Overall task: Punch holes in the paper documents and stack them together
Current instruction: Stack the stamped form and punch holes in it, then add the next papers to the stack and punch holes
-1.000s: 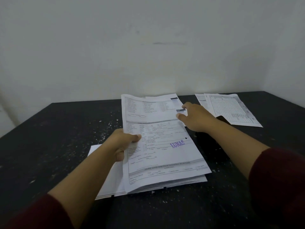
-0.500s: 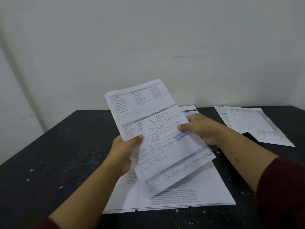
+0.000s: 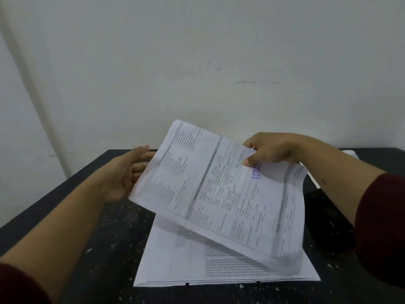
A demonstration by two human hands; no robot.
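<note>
A printed form with a purple stamp (image 3: 228, 194) hangs in the air, turned sideways over the table. My right hand (image 3: 271, 150) pinches its far edge, thumb on top of the sheet. My left hand (image 3: 125, 172) is off the paper at its left edge, fingers straight and spread, partly hidden behind the sheet. Below lies a stack of printed papers (image 3: 188, 260) flat on the black table (image 3: 92, 227), with two small dark notches showing at its near edge.
A dark object (image 3: 328, 216) lies on the table to the right of the stack, under my right forearm. White paper (image 3: 350, 153) peeks out behind my right arm. Small white flecks dot the tabletop. A pale wall stands right behind the table.
My left hand has let go of the stamped form and moved out to the left. My right hand has turned the sheet sideways and carried it right, above the stack.
</note>
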